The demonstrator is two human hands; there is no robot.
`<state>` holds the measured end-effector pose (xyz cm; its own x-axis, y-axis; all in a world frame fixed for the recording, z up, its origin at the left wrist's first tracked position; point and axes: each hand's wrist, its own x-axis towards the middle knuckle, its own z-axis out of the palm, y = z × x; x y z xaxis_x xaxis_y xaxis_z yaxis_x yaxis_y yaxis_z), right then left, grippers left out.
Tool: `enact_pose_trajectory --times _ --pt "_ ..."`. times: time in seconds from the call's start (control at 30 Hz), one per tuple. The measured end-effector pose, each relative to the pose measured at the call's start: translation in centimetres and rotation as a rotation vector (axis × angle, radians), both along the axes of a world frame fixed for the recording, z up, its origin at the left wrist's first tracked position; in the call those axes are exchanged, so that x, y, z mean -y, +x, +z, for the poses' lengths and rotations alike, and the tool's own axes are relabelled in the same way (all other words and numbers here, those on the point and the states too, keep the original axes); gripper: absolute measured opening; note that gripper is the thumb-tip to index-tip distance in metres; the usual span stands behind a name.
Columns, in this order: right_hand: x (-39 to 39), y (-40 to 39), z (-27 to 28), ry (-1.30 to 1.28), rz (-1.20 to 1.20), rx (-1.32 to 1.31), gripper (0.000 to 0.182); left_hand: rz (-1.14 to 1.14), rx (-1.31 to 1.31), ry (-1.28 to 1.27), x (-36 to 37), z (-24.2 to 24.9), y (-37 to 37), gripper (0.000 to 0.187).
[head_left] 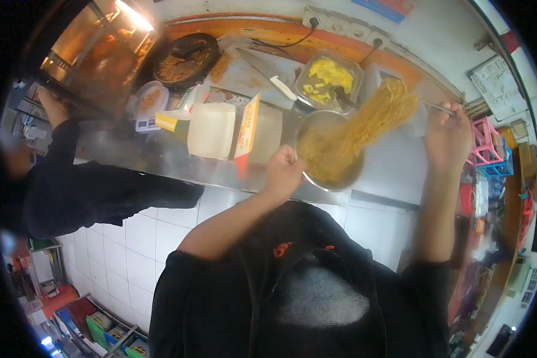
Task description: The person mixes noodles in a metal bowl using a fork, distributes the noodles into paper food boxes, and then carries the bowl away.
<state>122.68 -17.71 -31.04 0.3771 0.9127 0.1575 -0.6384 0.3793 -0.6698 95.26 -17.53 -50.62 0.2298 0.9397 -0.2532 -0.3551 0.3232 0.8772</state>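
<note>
My left hand (284, 173) grips the left rim of a round metal bowl (299, 132) at the counter's front edge. Inside lie yellowish noodles (325, 161). Raised at the right, my right hand (447, 128) is closed on the handle of a metal utensil (435, 107). A thick bundle of noodles (385, 110) hangs from its far end down into the bowl. Left of the bowl stands an open paper box (212, 131) with an orange printed flap (248, 132). Behind the bowl is a clear container (358, 71) of yellow food with a utensil in it.
A knife (283, 87) with a white handle lies on a cutting board (256, 80). Behind the box are a dark stone mortar (185, 58) and a small tub on a scale (152, 101). Another person in dark clothes (101, 194) stands at the left.
</note>
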Motion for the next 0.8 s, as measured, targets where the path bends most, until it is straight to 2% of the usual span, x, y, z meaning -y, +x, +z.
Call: enact_pose_trajectory --times 0.07,0.17,0.23,0.33,0.4,0.47,0.57,0.6,0.67,0.7,0.77,0.8 --pt "0.3 1.2 -1.9 -0.033 -0.076 0.006 0.017 -0.034 -0.073 0.013 -0.5 -3.1 0.9 0.021" --pt "0.8 2.4 -4.7 -0.127 -0.247 0.275 0.016 -0.047 -0.178 0.040 -1.0 -7.6 1.5 0.021" --pt "1.0 1.9 -6.6 -0.114 -0.292 0.152 0.013 -0.020 -0.191 -0.017 -0.9 -9.2 1.6 0.022" --pt "2.3 0.3 -12.6 -0.262 -0.331 0.430 0.022 -0.007 -0.101 -0.070 -0.5 -10.6 1.3 0.022" --pt "3.3 -1.1 -15.3 -0.368 -0.326 0.914 0.026 -0.017 -0.091 -0.091 -0.3 -10.7 1.4 0.022" --pt "3.8 -1.6 -18.5 -0.368 -0.282 1.110 0.027 -0.022 -0.086 -0.109 -0.3 -10.1 1.2 0.022" --pt "3.9 -2.2 -22.1 -0.365 -0.151 1.211 0.027 -0.058 -0.144 -0.099 -0.4 -9.2 1.1 0.021" --pt "3.7 -2.6 -23.2 -0.369 -0.148 1.205 0.027 -0.066 -0.142 -0.080 -0.4 -9.2 1.2 0.021" --pt "3.4 -3.3 -24.9 -0.514 -0.124 0.568 0.024 -0.077 -0.146 -0.066 -0.3 -9.0 1.3 0.020" --pt "3.3 -3.1 -25.4 -0.517 -0.125 0.563 0.024 -0.085 -0.171 -0.053 -0.4 -8.8 1.2 0.019" --pt "2.9 -2.4 -26.1 -0.731 -0.114 0.295 0.021 -0.099 -0.199 -0.041 -0.6 -9.0 1.0 0.019" --pt "3.0 -1.9 -26.4 -0.733 -0.117 0.290 0.021 -0.099 -0.146 -0.069 -0.7 -9.4 0.8 0.017"
